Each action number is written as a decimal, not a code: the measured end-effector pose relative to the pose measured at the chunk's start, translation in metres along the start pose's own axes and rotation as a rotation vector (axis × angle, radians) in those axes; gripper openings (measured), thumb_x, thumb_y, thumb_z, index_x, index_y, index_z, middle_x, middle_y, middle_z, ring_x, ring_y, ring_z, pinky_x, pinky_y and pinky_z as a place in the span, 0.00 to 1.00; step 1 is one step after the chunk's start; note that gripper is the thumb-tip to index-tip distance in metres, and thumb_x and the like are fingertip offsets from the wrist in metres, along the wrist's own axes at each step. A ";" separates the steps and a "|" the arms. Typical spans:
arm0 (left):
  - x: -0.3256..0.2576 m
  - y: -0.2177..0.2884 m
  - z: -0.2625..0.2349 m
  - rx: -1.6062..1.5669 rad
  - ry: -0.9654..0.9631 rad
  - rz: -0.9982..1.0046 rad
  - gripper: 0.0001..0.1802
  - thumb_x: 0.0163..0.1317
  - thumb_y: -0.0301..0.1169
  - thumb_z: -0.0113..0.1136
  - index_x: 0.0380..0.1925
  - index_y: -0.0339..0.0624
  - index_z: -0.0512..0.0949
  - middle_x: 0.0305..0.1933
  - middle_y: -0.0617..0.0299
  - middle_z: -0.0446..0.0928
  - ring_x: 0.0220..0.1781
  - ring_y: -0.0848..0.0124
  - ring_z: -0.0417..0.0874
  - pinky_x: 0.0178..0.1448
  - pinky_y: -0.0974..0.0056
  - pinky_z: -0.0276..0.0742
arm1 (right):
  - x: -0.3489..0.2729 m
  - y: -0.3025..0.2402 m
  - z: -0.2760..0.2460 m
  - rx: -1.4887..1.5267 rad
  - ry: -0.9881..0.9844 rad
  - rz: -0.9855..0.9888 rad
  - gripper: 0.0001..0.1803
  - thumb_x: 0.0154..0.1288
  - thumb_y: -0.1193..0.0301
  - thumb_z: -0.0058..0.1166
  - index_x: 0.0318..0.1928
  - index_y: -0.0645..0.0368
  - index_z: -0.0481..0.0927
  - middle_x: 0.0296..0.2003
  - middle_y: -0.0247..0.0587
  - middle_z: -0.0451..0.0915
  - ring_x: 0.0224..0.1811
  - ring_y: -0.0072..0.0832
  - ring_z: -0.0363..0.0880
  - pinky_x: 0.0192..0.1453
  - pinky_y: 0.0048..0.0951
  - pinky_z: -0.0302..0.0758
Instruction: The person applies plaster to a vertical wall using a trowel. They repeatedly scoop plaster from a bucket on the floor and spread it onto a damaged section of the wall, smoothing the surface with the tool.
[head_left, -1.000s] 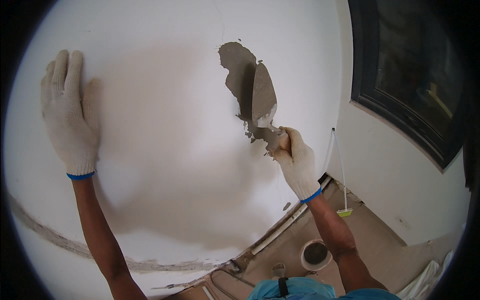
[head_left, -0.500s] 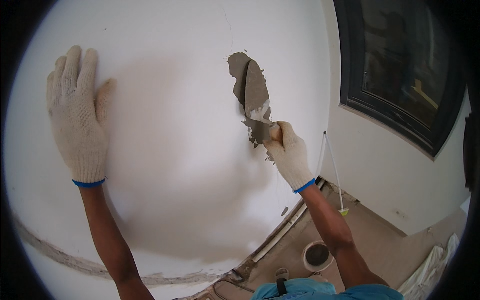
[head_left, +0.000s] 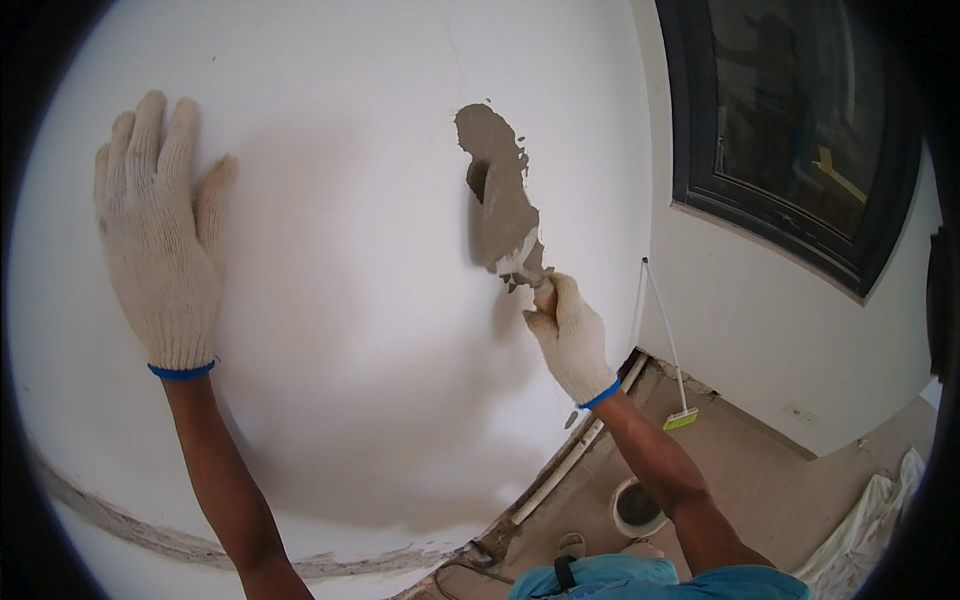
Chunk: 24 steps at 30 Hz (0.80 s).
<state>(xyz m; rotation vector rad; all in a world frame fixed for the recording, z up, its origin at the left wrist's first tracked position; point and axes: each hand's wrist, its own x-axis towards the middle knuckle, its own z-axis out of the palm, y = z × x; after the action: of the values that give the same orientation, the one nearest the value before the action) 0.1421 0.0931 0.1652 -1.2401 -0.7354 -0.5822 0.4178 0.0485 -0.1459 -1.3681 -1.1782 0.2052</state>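
White knit gloves (head_left: pixel 172 305) cover you: your left hand (head_left: pixel 160 235) lies on the white wall (head_left: pixel 340 230), fingers straight, a bit spread and holding nothing, while your right hand (head_left: pixel 572 338) has its fingers curled around the handle (head_left: pixel 545 295) of the trowel (head_left: pixel 512 228). The trowel's blade is over the grey patch (head_left: pixel 487 130) on the wall. Farther off are a bucket (head_left: pixel 640 531), a green-headed brush (head_left: pixel 681 419) and a dark window (head_left: pixel 790 120).

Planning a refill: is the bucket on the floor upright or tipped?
The bucket is upright: its round mouth faces up, with dark grey material visible inside.
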 end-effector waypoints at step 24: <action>-0.001 -0.002 0.006 0.014 -0.002 0.016 0.27 0.77 0.47 0.59 0.70 0.50 0.78 0.77 0.56 0.74 0.81 0.53 0.68 0.85 0.48 0.62 | 0.041 -0.012 0.004 0.044 0.000 -0.006 0.23 0.68 0.70 0.61 0.60 0.59 0.70 0.40 0.55 0.83 0.44 0.58 0.85 0.46 0.52 0.79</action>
<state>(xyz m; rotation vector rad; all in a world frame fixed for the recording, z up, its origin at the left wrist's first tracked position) 0.1390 0.0982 0.1670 -1.2326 -0.7290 -0.5617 0.4277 0.0770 -0.1151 -1.3256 -1.1717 0.2256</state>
